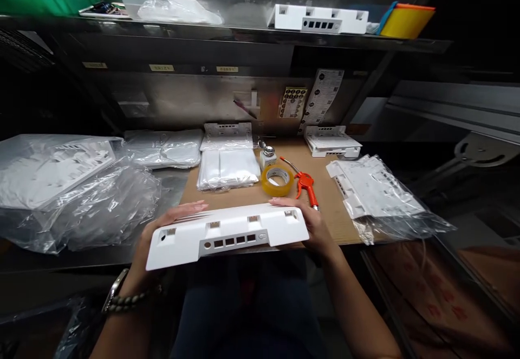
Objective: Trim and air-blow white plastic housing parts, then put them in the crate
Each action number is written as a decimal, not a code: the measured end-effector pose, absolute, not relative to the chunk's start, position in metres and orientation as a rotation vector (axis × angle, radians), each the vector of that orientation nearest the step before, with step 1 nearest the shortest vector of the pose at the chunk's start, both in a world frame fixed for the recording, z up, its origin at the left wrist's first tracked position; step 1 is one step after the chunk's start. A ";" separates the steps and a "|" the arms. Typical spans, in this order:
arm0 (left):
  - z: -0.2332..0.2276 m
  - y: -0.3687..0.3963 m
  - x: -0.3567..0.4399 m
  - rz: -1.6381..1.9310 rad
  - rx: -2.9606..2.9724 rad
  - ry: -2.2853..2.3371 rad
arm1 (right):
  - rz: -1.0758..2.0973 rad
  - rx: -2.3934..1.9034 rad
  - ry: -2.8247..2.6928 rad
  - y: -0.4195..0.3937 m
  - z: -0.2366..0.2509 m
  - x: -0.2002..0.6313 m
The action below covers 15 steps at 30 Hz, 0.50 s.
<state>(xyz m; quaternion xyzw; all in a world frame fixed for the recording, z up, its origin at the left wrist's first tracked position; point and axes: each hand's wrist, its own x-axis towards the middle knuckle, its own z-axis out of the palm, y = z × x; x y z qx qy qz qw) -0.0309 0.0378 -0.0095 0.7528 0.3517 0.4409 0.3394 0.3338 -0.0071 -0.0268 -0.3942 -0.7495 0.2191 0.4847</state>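
**White housing held at bench's near edge**

Left hand (pixel 162 234) and right hand (pixel 309 223) clamp opposite ends of the white plastic housing (pixel 227 234), port side facing the wearer, just off the near edge of the cardboard mat (pixel 325 185). Risk, judged: the grip is end-only, so a slip drops it onto the lap. Tape roll (pixel 277 180) and orange air gun (pixel 305 185) lie just behind.

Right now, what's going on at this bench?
A person holds a white plastic housing by its ends, left hand and right hand, over the near edge of the cardboard-topped bench. Behind it lie a tape roll, an orange air gun and bagged white parts.
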 end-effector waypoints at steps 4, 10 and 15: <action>-0.010 0.039 -0.023 1.200 1.956 0.780 | 0.516 -0.942 -1.837 -0.006 -0.031 0.336; -0.008 0.042 -0.014 1.228 1.946 0.749 | 0.560 -0.951 -1.828 -0.004 -0.038 0.339; -0.006 0.042 -0.008 1.237 1.886 0.731 | 0.592 -0.956 -1.809 -0.005 -0.045 0.341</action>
